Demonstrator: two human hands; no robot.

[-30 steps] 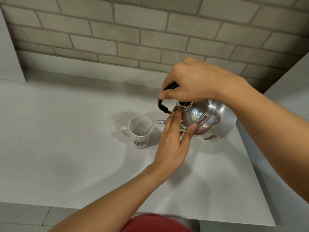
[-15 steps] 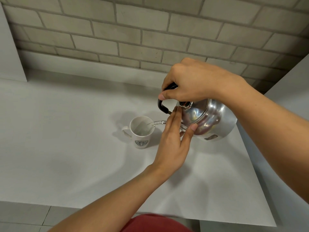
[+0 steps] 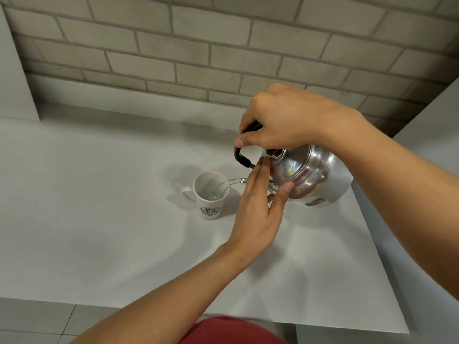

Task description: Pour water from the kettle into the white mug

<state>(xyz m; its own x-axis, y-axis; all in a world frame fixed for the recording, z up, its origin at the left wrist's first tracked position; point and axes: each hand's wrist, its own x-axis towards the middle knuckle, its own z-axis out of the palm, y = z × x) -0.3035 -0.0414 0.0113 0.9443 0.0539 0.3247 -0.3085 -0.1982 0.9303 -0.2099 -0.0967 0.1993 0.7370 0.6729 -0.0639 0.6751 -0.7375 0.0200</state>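
A shiny steel kettle hangs tilted to the left above the counter. My right hand is closed around its black handle from above. My left hand rests flat against the kettle's lid, fingers and thumb pressing on it. A thin stream of water arcs from the spout, which my left hand hides, into the white mug. The mug stands upright on the counter just left of the kettle, logo facing me, handle to the left, some water inside.
The grey counter runs to a brick wall at the back. A raised grey block stands at far left and a grey side panel at right. The counter's front edge lies near my body.
Kettle, hands and mug stay almost where they were. Water keeps flowing into the mug.
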